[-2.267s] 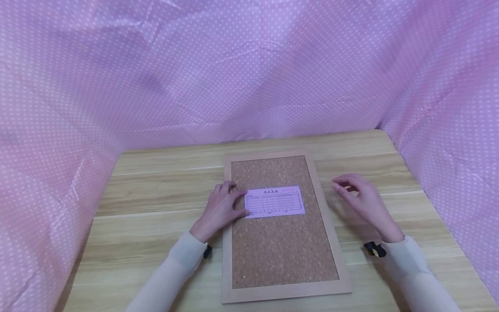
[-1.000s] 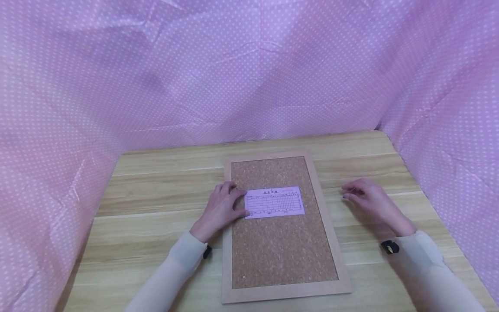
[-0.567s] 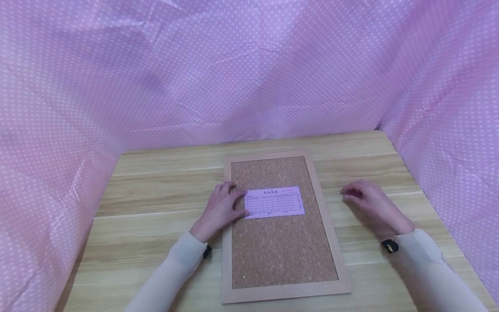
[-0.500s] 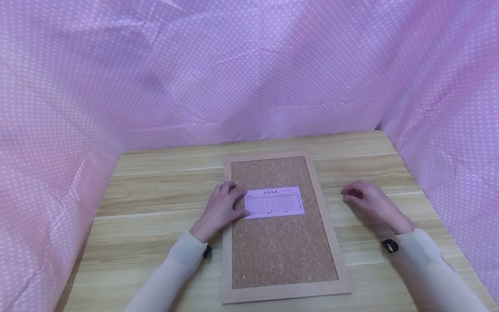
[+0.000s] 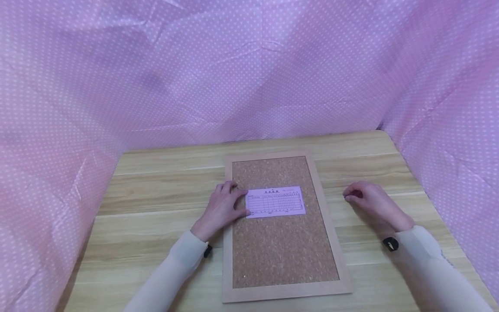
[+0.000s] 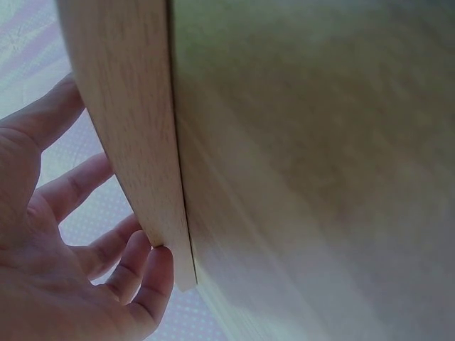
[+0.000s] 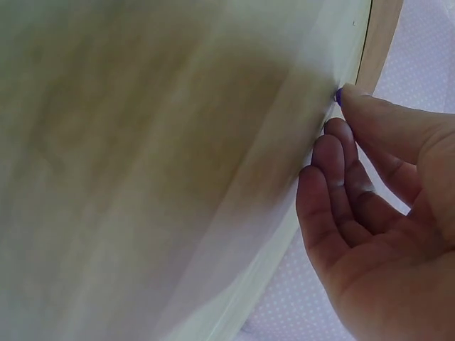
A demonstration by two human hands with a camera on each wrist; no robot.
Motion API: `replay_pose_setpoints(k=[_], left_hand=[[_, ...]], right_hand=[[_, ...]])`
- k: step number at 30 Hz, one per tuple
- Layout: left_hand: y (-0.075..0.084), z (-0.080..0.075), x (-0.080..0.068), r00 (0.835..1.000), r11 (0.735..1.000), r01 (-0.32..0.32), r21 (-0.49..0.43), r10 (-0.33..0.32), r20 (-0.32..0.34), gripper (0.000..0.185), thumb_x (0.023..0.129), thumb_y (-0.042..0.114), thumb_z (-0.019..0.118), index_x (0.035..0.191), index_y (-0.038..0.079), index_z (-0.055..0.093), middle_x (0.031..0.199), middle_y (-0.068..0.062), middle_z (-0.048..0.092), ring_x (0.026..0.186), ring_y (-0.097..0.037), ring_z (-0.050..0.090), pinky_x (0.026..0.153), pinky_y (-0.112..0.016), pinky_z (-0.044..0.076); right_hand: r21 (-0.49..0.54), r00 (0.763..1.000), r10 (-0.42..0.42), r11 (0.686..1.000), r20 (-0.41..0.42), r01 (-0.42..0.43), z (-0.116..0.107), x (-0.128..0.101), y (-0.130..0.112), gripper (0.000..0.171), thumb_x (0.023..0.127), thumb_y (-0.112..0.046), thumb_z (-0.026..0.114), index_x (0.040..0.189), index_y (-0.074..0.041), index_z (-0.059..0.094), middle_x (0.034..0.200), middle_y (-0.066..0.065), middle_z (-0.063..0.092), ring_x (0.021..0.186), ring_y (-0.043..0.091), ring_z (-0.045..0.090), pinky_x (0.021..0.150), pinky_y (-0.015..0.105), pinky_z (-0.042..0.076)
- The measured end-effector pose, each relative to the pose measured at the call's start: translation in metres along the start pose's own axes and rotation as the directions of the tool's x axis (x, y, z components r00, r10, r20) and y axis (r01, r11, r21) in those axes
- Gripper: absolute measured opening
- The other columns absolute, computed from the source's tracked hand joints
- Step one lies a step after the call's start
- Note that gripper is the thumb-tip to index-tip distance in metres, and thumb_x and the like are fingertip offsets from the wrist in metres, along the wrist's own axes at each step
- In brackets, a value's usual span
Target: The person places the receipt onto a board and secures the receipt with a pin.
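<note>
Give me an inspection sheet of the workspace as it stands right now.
Surface: wooden table, pale planks, level.
Job's things: cork board in a wooden frame lies flat mid-table; pink printed slip lies on the cork, upper half.
Clutter: nothing seen.
Hands: left hand rests on the board's left frame edge, fingertips at the slip's left end; right hand is on the table right of the board, pinching a small blue thing, too small to identify.
Cables: nothing seen; a small black device sits at the right wrist.
Surroundings: pink dotted cloth hangs on three sides.
</note>
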State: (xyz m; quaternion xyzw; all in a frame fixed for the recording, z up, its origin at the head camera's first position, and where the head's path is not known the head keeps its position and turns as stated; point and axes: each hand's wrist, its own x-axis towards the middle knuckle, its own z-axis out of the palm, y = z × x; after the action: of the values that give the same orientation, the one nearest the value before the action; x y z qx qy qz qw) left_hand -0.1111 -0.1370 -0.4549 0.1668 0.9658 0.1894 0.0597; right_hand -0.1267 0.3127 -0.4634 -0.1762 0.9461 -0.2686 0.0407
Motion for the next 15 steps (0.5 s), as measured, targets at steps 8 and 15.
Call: replay_pose_setpoints(k=[8,15], left_hand=[[0.0005,0.0001,0.001,1.0,1.0,0.002,0.005,-0.002,0.0,0.064,0.082,0.041,0.088,0.136,0.012,0.069,0.146,-0.02,0.049,0.129,-0.04,0.045,0.102,-0.056,0.042],[0.0002,0.0004,0.001,1.0,1.0,0.001,0.0,-0.001,0.002,0.064,0.082,0.04,0.088,0.135,0.011,0.069,0.146,-0.021,0.049,0.129,-0.04,0.045,0.102,-0.055,0.042]], right_hand=[[0.0,1.0,0.004,1.0,-0.005,-0.004,0.0,0.0019,-0.0013,0.005,0.093,-0.005,0.074,0.091,-0.009,0.077,0.092,0.002,0.075,0.089,0.025,0.069,0.082,0.047,0.053],[0.032,1.0,0.002,0.999,-0.014,-0.002,0.0003,-0.0004,-0.0045,0.006,0.096,-0.01,0.073,0.093,-0.013,0.077,0.093,-0.002,0.076,0.091,0.021,0.07,0.084,0.041,0.054]])
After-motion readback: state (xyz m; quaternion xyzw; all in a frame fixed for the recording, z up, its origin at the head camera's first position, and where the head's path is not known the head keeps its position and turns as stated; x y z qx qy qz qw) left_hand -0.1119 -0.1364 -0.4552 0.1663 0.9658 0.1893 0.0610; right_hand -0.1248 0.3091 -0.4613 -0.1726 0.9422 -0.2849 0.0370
